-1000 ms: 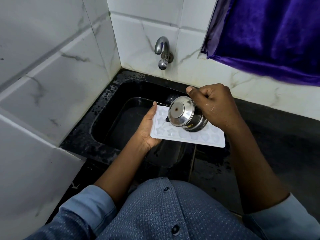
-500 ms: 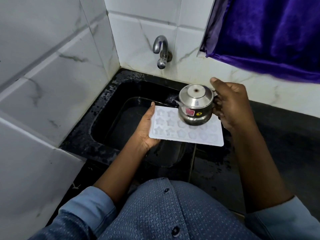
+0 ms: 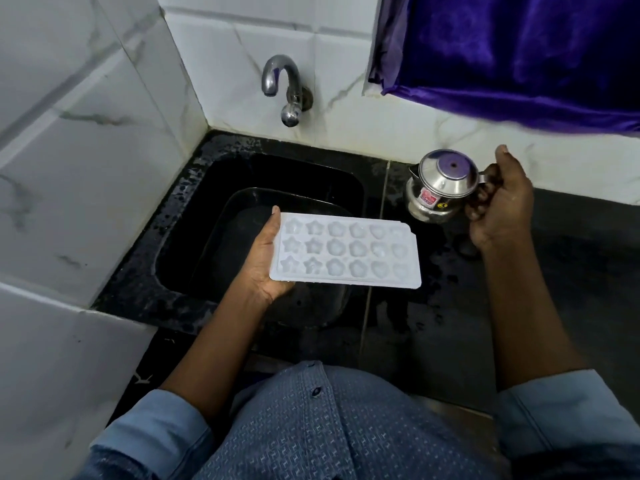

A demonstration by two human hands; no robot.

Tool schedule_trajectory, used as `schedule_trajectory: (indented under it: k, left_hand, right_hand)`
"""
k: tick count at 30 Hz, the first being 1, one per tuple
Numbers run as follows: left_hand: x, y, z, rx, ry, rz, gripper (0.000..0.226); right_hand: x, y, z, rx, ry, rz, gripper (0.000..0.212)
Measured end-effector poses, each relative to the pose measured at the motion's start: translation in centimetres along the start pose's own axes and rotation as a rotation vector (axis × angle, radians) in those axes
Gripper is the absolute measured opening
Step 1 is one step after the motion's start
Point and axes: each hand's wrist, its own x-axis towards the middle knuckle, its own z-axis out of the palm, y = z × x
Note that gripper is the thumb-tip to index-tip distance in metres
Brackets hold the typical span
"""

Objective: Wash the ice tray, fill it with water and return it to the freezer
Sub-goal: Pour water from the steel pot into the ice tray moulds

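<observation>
A white ice tray with star, flower and heart shaped moulds is held level over the front right of the black sink. My left hand grips its left end, thumb along the edge and fingers underneath. My right hand holds a small lidded steel jug by its handle. The jug stands upright on or just above the black counter, right of the sink and apart from the tray.
A steel tap juts from the white tiled wall above the sink, with no water running. A black tub sits inside the sink. The wet black counter stretches to the right. A purple cloth hangs at the top right.
My right hand has turned the jug from tipped over the tray to upright and carried it right, to the counter by the wall. The tray stayed level in my left hand.
</observation>
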Motion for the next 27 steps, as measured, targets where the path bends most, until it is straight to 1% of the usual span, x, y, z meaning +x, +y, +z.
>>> schedule_trajectory:
  k: [3, 6, 11, 15, 20, 27]
  left_hand:
    - [0.3, -0.7, 0.3, 0.006, -0.014, -0.011, 0.08]
    - [0.7, -1.5, 1.0, 0.023, -0.019, -0.04, 0.082]
    - [1.9, -2.8, 2.7, 0.054, 0.006, -0.089, 0.083]
    - [2.7, -3.8, 3.9, 0.071, 0.027, -0.121, 0.083]
    - [3.6, -5.1, 4.8, 0.088, 0.053, -0.138, 0.081]
    - [5.9, -7.2, 6.1, 0.107, 0.047, -0.163, 0.081]
  right_hand:
    - [2.4, 1.9, -2.3, 0.01, 0.054, 0.041, 0.048]
    - [4.5, 4.3, -4.6, -0.019, 0.094, 0.097, 0.046]
    - [7.1, 7.5, -7.4, -0.065, 0.137, 0.175, 0.045]
    - [8.8, 9.5, -8.9, -0.058, 0.131, 0.214, 0.045]
    - [10.9, 10.5, -9.5, -0.055, 0.123, 0.234, 0.04]
    - [13.1, 11.1, -10.6, -0.021, 0.13, 0.303, 0.043]
